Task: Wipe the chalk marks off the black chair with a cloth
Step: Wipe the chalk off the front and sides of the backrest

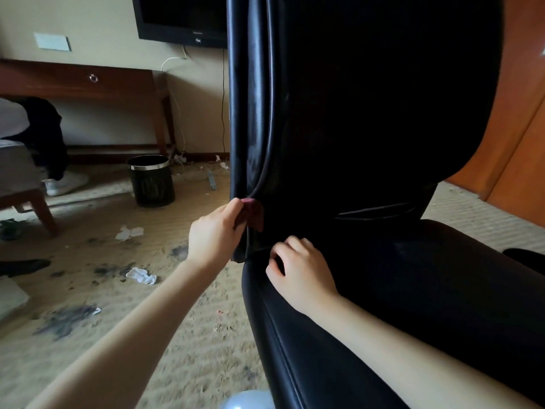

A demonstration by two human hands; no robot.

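Cloth (254,212) in left hand (215,234), black chair (368,113), no legible writing

A: Views?
B: One only, head-worn, wide-angle. No second view, so no shared part.
A: Facing?
B: Forward and down, from above and behind both forearms. Slightly leftward of the black chair (368,143).
A: How near?
B: Close. Chair back fills centre and right, top cut off by the frame edge. Left hand (216,231) and right hand (300,274) mid-frame, forearms running out at the bottom.
A: Far field?
B: Left side open: carpet (118,305) near, bin (151,180) and desk (88,84) far, wall TV (180,19) top left. Edges bowed by the lens.
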